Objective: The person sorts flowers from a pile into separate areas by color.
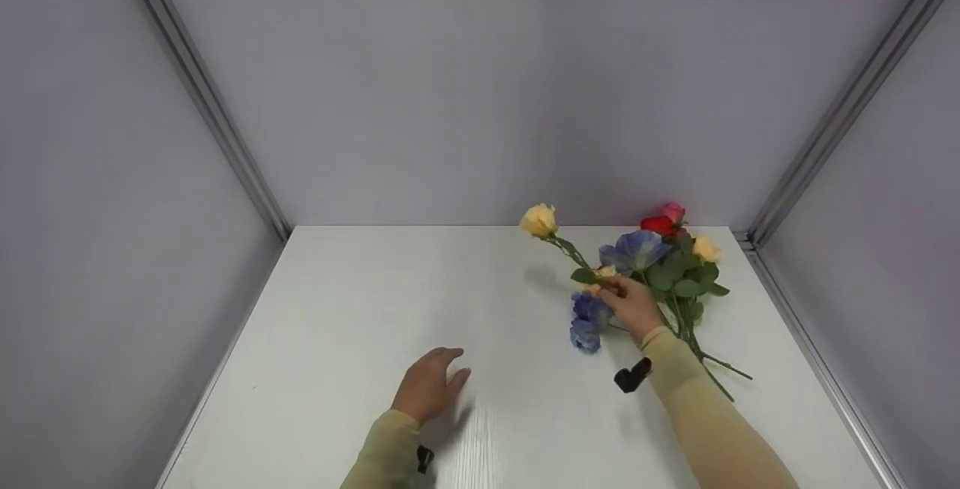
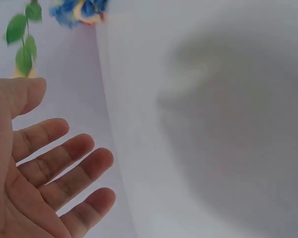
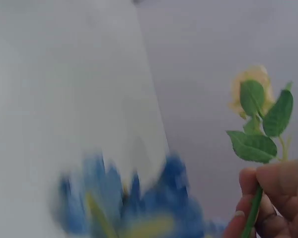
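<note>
My right hand (image 1: 632,307) pinches the green stem of a pale yellow rose (image 1: 538,220) between thumb and fingers. In the right wrist view the rose (image 3: 252,91) stands up above the fingers, with leaves (image 3: 256,146) just over the grip. Blue flowers (image 1: 588,322) lie beside and below this hand, and a larger blue flower (image 1: 635,250) is just beyond it. My left hand (image 1: 430,382) hovers over the white table, holding nothing. Its fingers are spread and relaxed in the left wrist view (image 2: 64,163).
Right of my right hand lies a pile of flowers: a red one (image 1: 658,226), a pink one (image 1: 673,211), another yellow rose (image 1: 706,248) and several green leaves. Their stems (image 1: 720,380) point toward the front right. Grey walls (image 1: 420,84) enclose the white table (image 1: 337,294) at the back and sides.
</note>
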`<state>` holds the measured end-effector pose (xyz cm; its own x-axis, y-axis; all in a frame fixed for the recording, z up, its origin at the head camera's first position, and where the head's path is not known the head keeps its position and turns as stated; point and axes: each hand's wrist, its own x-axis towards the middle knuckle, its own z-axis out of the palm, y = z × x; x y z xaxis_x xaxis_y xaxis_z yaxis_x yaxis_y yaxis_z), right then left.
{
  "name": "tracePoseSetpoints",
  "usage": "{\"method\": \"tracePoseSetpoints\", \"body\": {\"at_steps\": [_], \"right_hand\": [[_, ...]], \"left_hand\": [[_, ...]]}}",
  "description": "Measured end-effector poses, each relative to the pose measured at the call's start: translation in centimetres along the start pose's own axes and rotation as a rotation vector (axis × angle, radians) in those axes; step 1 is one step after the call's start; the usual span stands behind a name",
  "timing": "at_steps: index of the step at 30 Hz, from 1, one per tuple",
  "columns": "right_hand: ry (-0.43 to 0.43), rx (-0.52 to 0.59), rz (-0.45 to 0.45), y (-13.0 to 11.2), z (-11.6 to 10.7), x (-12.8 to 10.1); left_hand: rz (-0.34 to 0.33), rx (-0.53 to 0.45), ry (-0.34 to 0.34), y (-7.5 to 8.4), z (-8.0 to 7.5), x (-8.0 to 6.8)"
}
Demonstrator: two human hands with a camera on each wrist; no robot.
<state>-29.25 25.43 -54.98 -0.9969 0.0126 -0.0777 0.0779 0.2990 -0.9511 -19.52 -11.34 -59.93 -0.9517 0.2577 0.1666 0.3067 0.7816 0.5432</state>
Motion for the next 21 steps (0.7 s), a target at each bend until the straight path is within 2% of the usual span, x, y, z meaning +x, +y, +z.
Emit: {"method": "tracePoseSetpoints", "body": {"at_steps": [5, 9, 12, 15, 21], "right_hand": [[0.021, 0.491, 0.126, -1.0, 5.5, 0.0], [-0.021, 0.754, 0.207, -1.4, 8.7, -0.5], [-0.074, 0.853, 0.237, -1.4, 10.3, -1.0], [-0.105, 0.885, 0.223, -1.4, 11.3, -1.2], [-0.125, 0.875, 0.195, -1.2, 12.3, -1.5]], "left_hand": [[0.065, -0.075, -0.014, 2.5, 1.5, 1.5], [0.049, -0.169, -0.059, 4.4, 2.7, 2.2], [0.036, -0.238, -0.079, 5.4, 3.5, 2.6], [0.031, -0.276, -0.059, 5.9, 4.2, 2.8], [0.021, -0.227, 0.031, 5.7, 4.3, 2.9]]}}
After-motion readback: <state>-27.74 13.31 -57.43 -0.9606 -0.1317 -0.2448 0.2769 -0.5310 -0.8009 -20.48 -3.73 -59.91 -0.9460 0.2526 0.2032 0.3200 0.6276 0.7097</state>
